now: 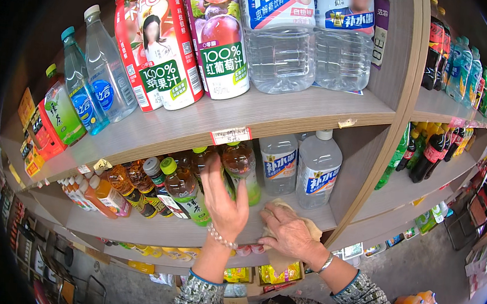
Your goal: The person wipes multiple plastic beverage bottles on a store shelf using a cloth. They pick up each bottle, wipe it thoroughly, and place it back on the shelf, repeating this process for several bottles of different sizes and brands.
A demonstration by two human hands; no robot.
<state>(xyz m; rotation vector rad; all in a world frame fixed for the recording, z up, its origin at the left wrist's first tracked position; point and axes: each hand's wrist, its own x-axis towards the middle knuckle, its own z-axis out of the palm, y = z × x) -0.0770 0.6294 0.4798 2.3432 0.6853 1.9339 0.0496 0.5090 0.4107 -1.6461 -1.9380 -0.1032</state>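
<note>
My left hand [225,207] reaches up to the middle shelf, its fingers stretched out and thumb apart. It is against the green tea bottles, in front of one [240,162] with a brown drink and green label. Another green tea bottle [187,190] with a green cap stands just left of it. On the bare front part of the shelf, my right hand [290,233] presses down a tan cloth [309,227], which hangs partly over the edge. Behind that hand stand two clear drink bottles [319,168] with blue and white labels.
Overhead, the upper shelf [292,107] holds red juice bottles [168,51], a purple juice bottle [220,43] and large clear bottles [281,53]. Further left on the middle shelf are orange drink bottles [108,193]. An upright divider [399,106] stands at right, with cola bottles [429,156] beyond.
</note>
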